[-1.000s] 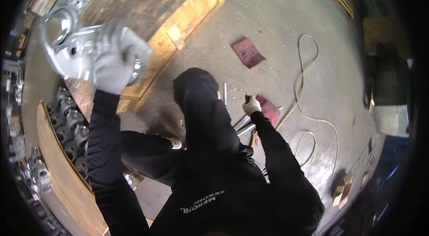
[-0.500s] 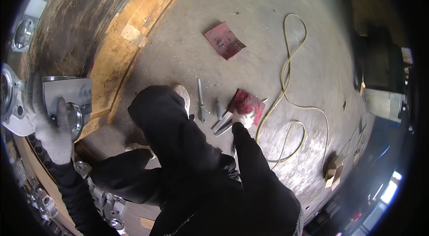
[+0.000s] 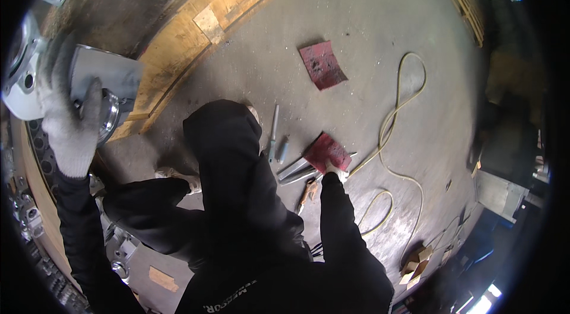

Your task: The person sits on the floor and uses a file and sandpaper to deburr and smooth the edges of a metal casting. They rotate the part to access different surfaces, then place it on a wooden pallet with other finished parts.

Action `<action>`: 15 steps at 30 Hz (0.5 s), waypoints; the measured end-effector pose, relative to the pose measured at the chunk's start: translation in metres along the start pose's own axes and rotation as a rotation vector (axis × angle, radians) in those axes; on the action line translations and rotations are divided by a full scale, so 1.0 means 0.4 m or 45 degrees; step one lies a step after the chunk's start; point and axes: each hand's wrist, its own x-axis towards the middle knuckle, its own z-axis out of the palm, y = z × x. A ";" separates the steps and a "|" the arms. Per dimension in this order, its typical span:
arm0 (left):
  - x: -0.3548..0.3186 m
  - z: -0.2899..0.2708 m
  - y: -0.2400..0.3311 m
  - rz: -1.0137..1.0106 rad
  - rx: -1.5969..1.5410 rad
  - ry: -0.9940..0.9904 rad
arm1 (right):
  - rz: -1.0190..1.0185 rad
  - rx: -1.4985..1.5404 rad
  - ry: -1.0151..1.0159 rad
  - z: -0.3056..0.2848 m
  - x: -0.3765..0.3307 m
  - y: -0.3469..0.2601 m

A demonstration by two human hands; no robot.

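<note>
My left hand (image 3: 71,124), in a pale grey knit glove, lies against a silvery metal casting (image 3: 104,73) on the left. Its fingers stretch out along the flange, and the thumb is spread beside a shiny round ring (image 3: 109,115). Low on the right, my gloved right hand (image 3: 336,173) pinches the near edge of a dark-stained red sandpaper sheet (image 3: 326,152). Under and beside this sheet are flat metal files (image 3: 295,168). An orange-brown handled tool (image 3: 308,193) lies close to my right forearm; its kind is unclear.
A second red sheet (image 3: 322,65) lies farther off on the concrete floor. A long-bladed tool (image 3: 274,133) and a short grey-blue tool (image 3: 284,149) lie near my foot. A yellowish hose (image 3: 389,121) loops on the right, near a cardboard box (image 3: 417,263). Wooden boards (image 3: 184,40) edge the left.
My view has shifted. My right hand has drawn back from the top of the red sandpaper sheet to its near edge. The left hand stays at the casting.
</note>
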 end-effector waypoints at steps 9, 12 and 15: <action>-0.009 0.022 0.000 0.041 0.051 0.159 | -0.172 0.027 -0.198 0.011 0.062 0.049; -0.010 0.023 0.004 -0.025 0.049 0.129 | -0.193 0.091 -0.224 0.016 0.068 0.065; -0.004 0.012 0.014 -0.026 0.012 0.122 | -0.206 0.095 -0.227 0.006 0.067 0.068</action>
